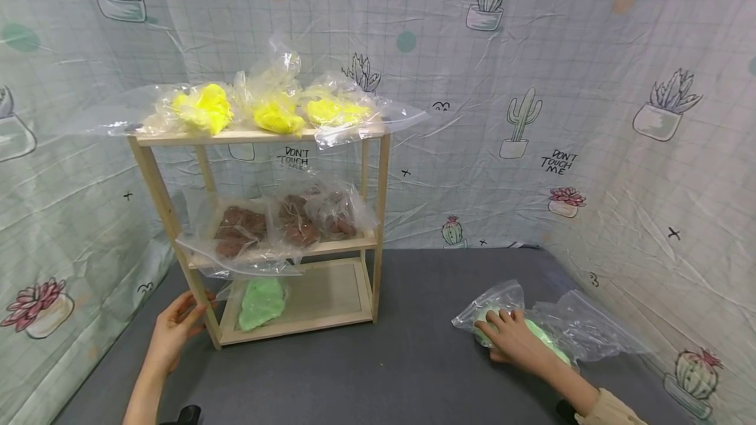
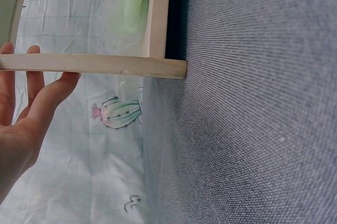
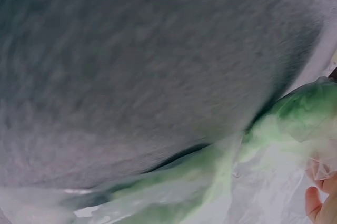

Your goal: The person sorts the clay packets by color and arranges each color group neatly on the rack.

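My left hand (image 1: 173,328) holds the front left post of a small wooden shelf (image 1: 295,332) low down; in the left wrist view its fingers lie on both sides of the post (image 2: 105,64). A clear bag with a flat green lump (image 1: 262,303) lies on the lowest board, at its left. On the right, my right hand (image 1: 512,341) grips a clear plastic bag of pale green lump (image 1: 481,321), fingers curled over its top. Another bag with green in it (image 1: 546,340) lies right beside it, partly hidden by the forearm.
Bags of yellow lumps (image 1: 277,117) stand along the top board, their plastic hanging past both ends. Bags of brown lumps (image 1: 239,231) fill the middle board. A cactus-print cloth (image 1: 461,182) hangs behind and at the sides of the dark grey table (image 1: 413,359).
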{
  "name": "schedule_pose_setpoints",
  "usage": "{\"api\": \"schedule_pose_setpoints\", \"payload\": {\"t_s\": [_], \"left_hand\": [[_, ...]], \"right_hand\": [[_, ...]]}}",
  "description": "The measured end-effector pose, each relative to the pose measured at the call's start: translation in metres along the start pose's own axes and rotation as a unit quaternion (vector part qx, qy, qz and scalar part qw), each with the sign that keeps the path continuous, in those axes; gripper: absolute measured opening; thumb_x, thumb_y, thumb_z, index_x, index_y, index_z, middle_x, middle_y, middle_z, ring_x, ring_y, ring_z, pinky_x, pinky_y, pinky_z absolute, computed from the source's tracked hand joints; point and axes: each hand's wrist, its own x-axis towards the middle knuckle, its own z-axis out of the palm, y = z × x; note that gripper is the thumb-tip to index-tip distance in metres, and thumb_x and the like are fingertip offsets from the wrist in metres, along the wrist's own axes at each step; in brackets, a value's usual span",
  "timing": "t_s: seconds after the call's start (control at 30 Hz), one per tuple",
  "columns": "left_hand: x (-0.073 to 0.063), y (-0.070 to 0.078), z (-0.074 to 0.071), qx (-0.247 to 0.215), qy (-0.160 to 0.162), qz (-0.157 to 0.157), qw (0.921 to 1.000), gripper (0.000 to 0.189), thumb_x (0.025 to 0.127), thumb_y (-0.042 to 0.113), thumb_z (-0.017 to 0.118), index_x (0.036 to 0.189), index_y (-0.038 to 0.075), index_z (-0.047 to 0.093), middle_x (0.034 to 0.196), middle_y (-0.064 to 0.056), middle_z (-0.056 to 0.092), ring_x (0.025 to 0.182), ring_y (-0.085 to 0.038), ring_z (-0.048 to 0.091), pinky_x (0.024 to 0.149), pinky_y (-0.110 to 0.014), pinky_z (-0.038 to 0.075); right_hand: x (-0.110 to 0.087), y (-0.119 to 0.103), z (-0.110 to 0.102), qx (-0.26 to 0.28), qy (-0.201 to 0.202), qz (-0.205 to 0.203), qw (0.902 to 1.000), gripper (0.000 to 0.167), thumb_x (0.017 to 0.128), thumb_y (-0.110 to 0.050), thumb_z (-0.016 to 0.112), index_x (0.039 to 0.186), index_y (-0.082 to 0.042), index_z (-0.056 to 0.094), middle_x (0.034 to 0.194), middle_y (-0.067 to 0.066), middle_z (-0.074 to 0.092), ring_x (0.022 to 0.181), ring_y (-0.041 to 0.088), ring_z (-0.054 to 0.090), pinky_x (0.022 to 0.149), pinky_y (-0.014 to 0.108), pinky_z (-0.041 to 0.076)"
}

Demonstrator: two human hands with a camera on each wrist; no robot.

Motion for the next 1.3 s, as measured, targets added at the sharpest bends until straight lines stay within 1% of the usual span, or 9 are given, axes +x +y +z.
{"api": "schedule_pose_setpoints", "payload": {"t_s": [0.2, 0.4, 0.47, 0.6, 0.63, 0.73, 0.9, 1.03, 1.3], "left_hand": [[0.000, -0.001, -0.001, 0.000, -0.001, 0.002, 1.0000, 0.025, 0.092, 0.011, 0.048, 0.114, 0.020, 0.054, 0.096, 0.022, 0.060, 0.087, 0.008, 0.059, 0.060, -0.017, 0.048], [-0.001, 0.000, 0.000, 0.001, 0.000, 0.002, 1.0000, 0.025, 0.092, 0.011, 0.048, 0.114, 0.021, 0.054, 0.095, 0.023, 0.060, 0.085, 0.009, 0.059, 0.061, -0.017, 0.048], [0.004, -0.023, -0.007, 0.013, 0.004, 0.000, 0.9999, 0.027, 0.092, 0.015, 0.048, 0.118, 0.015, 0.052, 0.097, 0.022, 0.060, 0.087, 0.010, 0.059, 0.061, -0.018, 0.048], [0.006, -0.029, -0.009, 0.022, 0.007, -0.001, 0.9997, 0.029, 0.092, 0.016, 0.049, 0.121, 0.011, 0.051, 0.098, 0.022, 0.060, 0.088, 0.008, 0.059, 0.061, -0.018, 0.049], [0.006, -0.029, -0.009, 0.021, 0.006, -0.001, 0.9998, 0.029, 0.092, 0.016, 0.049, 0.120, 0.011, 0.051, 0.098, 0.022, 0.060, 0.088, 0.008, 0.059, 0.061, -0.018, 0.049], [0.001, -0.004, -0.002, 0.007, -0.001, 0.002, 1.0000, 0.024, 0.092, 0.012, 0.048, 0.114, 0.019, 0.054, 0.095, 0.023, 0.060, 0.086, 0.009, 0.059, 0.061, -0.018, 0.048], [0.005, -0.018, -0.006, 0.007, -0.004, 0.002, 1.0000, 0.028, 0.092, 0.016, 0.050, 0.119, 0.012, 0.053, 0.098, 0.021, 0.061, 0.088, 0.006, 0.060, 0.061, -0.019, 0.048], [0.006, -0.024, -0.008, -0.002, -0.008, 0.008, 0.9999, 0.030, 0.091, 0.016, 0.050, 0.120, 0.009, 0.052, 0.099, 0.017, 0.062, 0.089, 0.004, 0.061, 0.061, -0.018, 0.048], [0.000, 0.001, 0.000, 0.014, -0.002, -0.001, 0.9999, 0.024, 0.092, 0.012, 0.048, 0.115, 0.018, 0.054, 0.095, 0.023, 0.061, 0.087, 0.009, 0.059, 0.061, -0.017, 0.047]], "right_hand": [[0.008, -0.007, -0.006, 0.000, -0.004, 0.000, 1.0000, 0.038, 0.088, -0.026, 0.019, 0.099, -0.019, 0.055, 0.081, -0.002, 0.039, 0.063, 0.012, 0.018, 0.060, 0.032, 0.014], [0.020, -0.023, -0.012, 0.001, -0.002, -0.019, 0.9998, 0.029, 0.082, -0.028, 0.034, 0.101, -0.019, 0.054, 0.084, -0.001, 0.042, 0.066, 0.013, 0.024, 0.062, 0.031, 0.016], [0.026, -0.030, -0.015, 0.003, 0.007, -0.027, 0.9996, 0.029, 0.076, -0.029, 0.045, 0.102, -0.019, 0.054, 0.085, 0.000, 0.043, 0.067, 0.013, 0.026, 0.062, 0.031, 0.017], [0.039, -0.044, -0.020, 0.007, 0.029, -0.043, 0.9986, 0.029, 0.078, -0.026, 0.041, 0.103, -0.019, 0.054, 0.086, -0.001, 0.043, 0.069, 0.014, 0.026, 0.064, 0.032, 0.018], [0.043, -0.047, -0.022, 0.011, 0.032, -0.047, 0.9983, 0.031, 0.075, -0.027, 0.045, 0.104, -0.019, 0.054, 0.087, -0.001, 0.043, 0.069, 0.014, 0.026, 0.064, 0.032, 0.018], [0.053, -0.054, -0.024, 0.015, 0.034, -0.057, 0.9976, 0.032, 0.076, -0.030, 0.053, 0.105, -0.020, 0.053, 0.089, -0.001, 0.043, 0.071, 0.014, 0.026, 0.066, 0.033, 0.017], [0.069, -0.067, -0.028, 0.016, 0.031, -0.071, 0.9969, 0.066, 0.050, -0.038, 0.078, 0.107, -0.021, 0.052, 0.090, -0.001, 0.042, 0.072, 0.015, 0.027, 0.066, 0.034, 0.016], [0.082, -0.079, -0.029, 0.024, 0.029, -0.079, 0.9962, 0.068, 0.048, -0.039, 0.079, 0.107, -0.021, 0.050, 0.089, -0.002, 0.041, 0.073, 0.015, 0.027, 0.066, 0.034, 0.016], [0.113, -0.103, -0.028, 0.041, 0.025, -0.103, 0.9935, 0.069, 0.051, -0.046, 0.078, 0.108, -0.022, 0.047, 0.090, -0.003, 0.040, 0.073, 0.014, 0.026, 0.068, 0.033, 0.017]]}}
